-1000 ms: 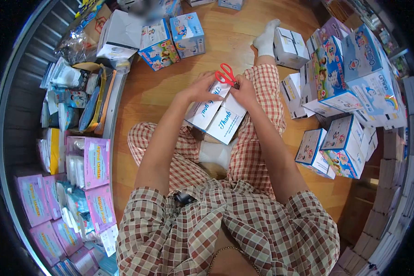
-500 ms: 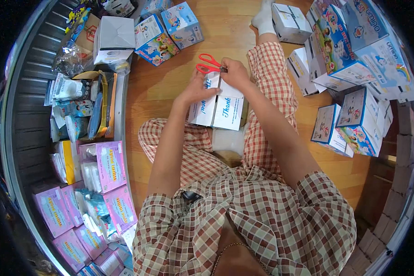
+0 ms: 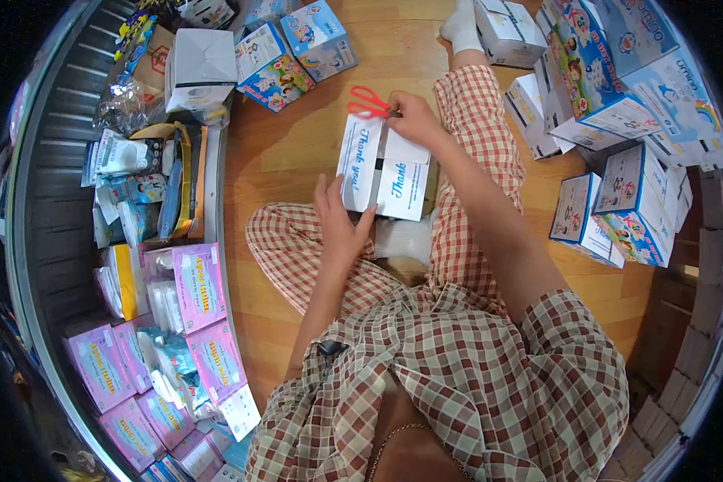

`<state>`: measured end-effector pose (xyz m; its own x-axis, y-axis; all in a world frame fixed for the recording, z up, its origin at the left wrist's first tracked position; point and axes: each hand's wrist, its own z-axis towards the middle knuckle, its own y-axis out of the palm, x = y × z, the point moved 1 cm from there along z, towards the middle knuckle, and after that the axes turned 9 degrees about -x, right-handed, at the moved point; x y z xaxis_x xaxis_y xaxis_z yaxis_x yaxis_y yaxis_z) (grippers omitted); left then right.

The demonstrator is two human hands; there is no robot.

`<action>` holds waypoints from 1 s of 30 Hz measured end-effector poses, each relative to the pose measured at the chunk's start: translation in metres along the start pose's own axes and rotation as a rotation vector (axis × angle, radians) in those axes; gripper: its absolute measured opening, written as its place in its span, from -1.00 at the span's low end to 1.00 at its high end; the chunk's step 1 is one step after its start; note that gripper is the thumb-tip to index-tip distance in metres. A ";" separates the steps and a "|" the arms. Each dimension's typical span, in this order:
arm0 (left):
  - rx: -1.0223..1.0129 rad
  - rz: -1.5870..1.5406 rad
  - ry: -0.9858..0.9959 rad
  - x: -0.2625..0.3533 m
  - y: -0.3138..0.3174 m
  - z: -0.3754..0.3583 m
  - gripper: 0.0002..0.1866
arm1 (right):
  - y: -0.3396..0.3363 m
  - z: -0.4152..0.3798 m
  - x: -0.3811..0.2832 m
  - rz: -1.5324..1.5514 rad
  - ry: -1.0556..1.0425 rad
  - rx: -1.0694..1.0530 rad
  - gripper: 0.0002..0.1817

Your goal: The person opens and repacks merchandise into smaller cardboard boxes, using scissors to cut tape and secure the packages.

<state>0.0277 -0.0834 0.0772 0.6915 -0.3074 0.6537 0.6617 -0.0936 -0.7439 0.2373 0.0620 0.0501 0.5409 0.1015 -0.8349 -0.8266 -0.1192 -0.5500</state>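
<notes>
A white box (image 3: pixel 399 191) with blue "Thank you" lettering stands on the floor between the legs, its two top flaps meeting along a dark gap. My right hand (image 3: pixel 412 119) is closed around the blade end of red-handled scissors (image 3: pixel 368 103) at the box's far edge, the handles pointing left. Near the box's lower left corner is my left hand (image 3: pixel 343 223), its fingers spread, thumb and fingertips at the flap's edge. The scissor blades are mostly hidden by my right hand.
Printed cartons (image 3: pixel 319 40) sit at the upper left of the floor. More boxes (image 3: pixel 636 201) are piled on the right. Along the left, a metal-edged shelf (image 3: pixel 218 181) holds pink boxes (image 3: pixel 199 287) and plastic packets. Crossed legs in checked trousers (image 3: pixel 482 161) surround the work.
My left hand has left the scissors and come down the box's left side, fingers spreading. The scissors have turned slightly in my right hand, which stays at the far edge.
</notes>
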 end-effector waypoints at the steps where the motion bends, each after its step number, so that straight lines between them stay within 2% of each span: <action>1: 0.082 0.042 -0.017 0.002 0.001 -0.008 -0.32 | 0.002 0.000 0.003 0.004 -0.005 -0.010 -0.77; 2: 0.159 0.107 0.046 0.012 -0.003 -0.011 -0.49 | 0.002 -0.001 0.001 0.079 -0.045 0.023 -0.78; 5: 0.143 0.092 0.001 0.020 0.003 -0.025 -0.60 | 0.005 -0.013 -0.011 0.140 -0.073 0.081 -0.76; 6: 0.172 0.074 0.068 0.021 0.007 -0.026 -0.67 | 0.005 -0.018 -0.018 0.091 -0.069 0.111 -0.76; 13: 0.108 -0.110 0.068 0.016 0.028 -0.042 -0.65 | -0.008 -0.036 -0.028 -0.007 0.022 0.196 -0.74; 15: 0.093 -0.024 0.119 0.007 0.033 -0.046 -0.62 | -0.011 -0.039 -0.033 -0.002 0.069 0.184 -0.73; 17: 0.073 0.062 0.171 0.007 0.034 -0.045 -0.58 | -0.008 -0.046 -0.036 0.417 0.405 -0.168 -0.69; 19: -0.038 0.162 0.120 0.014 0.032 -0.036 -0.55 | 0.006 -0.054 -0.042 0.513 0.365 -0.240 -0.66; 21: -0.077 0.156 0.124 0.019 0.029 -0.023 -0.54 | 0.018 -0.055 -0.053 0.596 0.406 -0.434 -0.70; 23: -0.110 0.154 0.127 0.019 0.027 -0.006 -0.52 | 0.044 -0.048 -0.039 0.626 0.325 -0.379 -0.72; 25: -0.202 0.024 -0.006 0.015 0.026 0.012 -0.56 | 0.055 -0.042 -0.040 0.658 0.242 -0.330 -0.74; 26: -0.212 0.112 -0.043 0.009 0.026 0.019 -0.48 | 0.054 -0.040 -0.047 0.604 0.151 -0.281 -0.75; 27: -0.209 0.114 -0.042 0.005 0.027 0.026 -0.48 | 0.052 -0.037 -0.053 0.549 0.061 -0.230 -0.75; 28: -0.110 0.166 0.029 0.003 0.028 0.031 -0.56 | 0.049 -0.035 -0.058 0.420 0.035 -0.238 -0.76; 29: -0.011 0.216 0.100 0.004 0.028 0.036 -0.63 | 0.046 -0.034 -0.064 0.419 0.036 -0.236 -0.76; 30: -0.011 0.214 0.103 0.004 0.028 0.040 -0.63 | 0.044 -0.033 -0.071 0.413 0.101 -0.274 -0.77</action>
<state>0.0608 -0.0491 0.0650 0.7823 -0.4159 0.4638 0.4995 -0.0260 -0.8659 0.1676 0.0167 0.0843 0.2004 -0.1032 -0.9743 -0.9110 -0.3854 -0.1466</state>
